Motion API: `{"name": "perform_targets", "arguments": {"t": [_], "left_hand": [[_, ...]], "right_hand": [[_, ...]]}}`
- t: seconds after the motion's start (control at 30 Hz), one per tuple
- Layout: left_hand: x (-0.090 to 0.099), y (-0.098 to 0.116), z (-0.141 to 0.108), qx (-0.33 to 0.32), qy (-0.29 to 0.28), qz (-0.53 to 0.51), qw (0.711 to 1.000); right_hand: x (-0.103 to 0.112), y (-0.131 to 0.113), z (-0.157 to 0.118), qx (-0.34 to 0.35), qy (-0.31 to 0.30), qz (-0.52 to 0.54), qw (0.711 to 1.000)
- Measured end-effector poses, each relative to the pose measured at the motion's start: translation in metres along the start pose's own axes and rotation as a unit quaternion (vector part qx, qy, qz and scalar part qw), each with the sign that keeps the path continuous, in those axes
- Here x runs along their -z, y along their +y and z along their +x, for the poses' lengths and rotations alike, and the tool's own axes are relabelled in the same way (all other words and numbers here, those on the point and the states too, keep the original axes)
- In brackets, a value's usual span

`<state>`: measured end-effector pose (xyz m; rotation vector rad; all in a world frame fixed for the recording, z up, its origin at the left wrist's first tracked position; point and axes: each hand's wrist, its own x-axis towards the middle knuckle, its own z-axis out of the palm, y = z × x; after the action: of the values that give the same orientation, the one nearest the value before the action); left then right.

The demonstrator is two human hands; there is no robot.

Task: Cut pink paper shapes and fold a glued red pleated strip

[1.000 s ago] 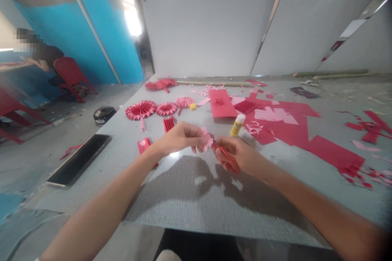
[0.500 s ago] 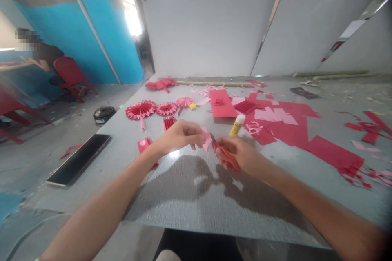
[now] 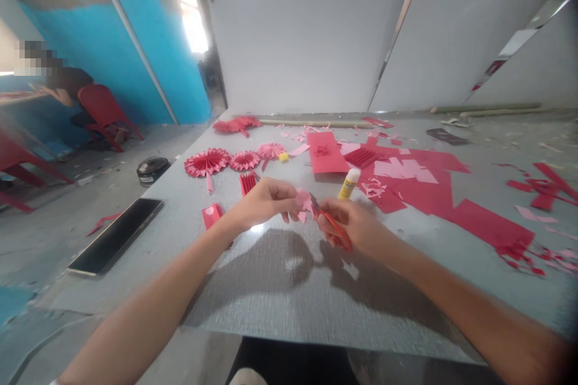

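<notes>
My left hand (image 3: 272, 201) pinches a small pink paper piece (image 3: 305, 203) above the middle of the table. Closed round the handles of orange scissors (image 3: 336, 230), my right hand (image 3: 345, 222) is just to the right of it. The scissor blades meet the paper's right edge. A glue stick (image 3: 349, 184) stands upright behind my right hand. Beyond my left hand lie a pleated red strip (image 3: 248, 183) and round folded paper rosettes (image 3: 206, 162). A small red paper item (image 3: 212, 215) is partly hidden by my left forearm.
A dark phone (image 3: 118, 236) lies at the table's left edge. Red sheets (image 3: 427, 189) and pink scraps (image 3: 406, 169) cover the right side. A yellow cap (image 3: 283, 157) sits near the rosettes. At the far left a person (image 3: 70, 84) sits on a red chair (image 3: 103, 108).
The scissor blades have moved slightly over the pink paper, whose lower edge now shows separate points. Both hands stay nearly in place.
</notes>
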<state>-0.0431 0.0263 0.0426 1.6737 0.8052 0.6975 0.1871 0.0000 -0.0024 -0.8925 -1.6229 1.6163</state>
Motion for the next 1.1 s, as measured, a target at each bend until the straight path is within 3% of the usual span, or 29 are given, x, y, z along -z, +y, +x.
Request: {"name": "perform_targets", "arguments": {"t": [0.43,0.8,1.1], "left_hand": [[0.001,0.004,-0.001,-0.005,0.010,0.025,1.000],[0.002,0.005,-0.002,-0.002,0.012,0.044,0.999],[0.002,0.005,-0.001,-0.019,0.031,0.063,0.997]], "right_hand": [[-0.002,-0.008,-0.002,0.003,-0.006,-0.017,1.000],[-0.001,-0.001,-0.002,-0.002,-0.021,-0.002,1.000],[-0.004,-0.010,-0.004,-0.033,-0.017,-0.018,0.999]]}}
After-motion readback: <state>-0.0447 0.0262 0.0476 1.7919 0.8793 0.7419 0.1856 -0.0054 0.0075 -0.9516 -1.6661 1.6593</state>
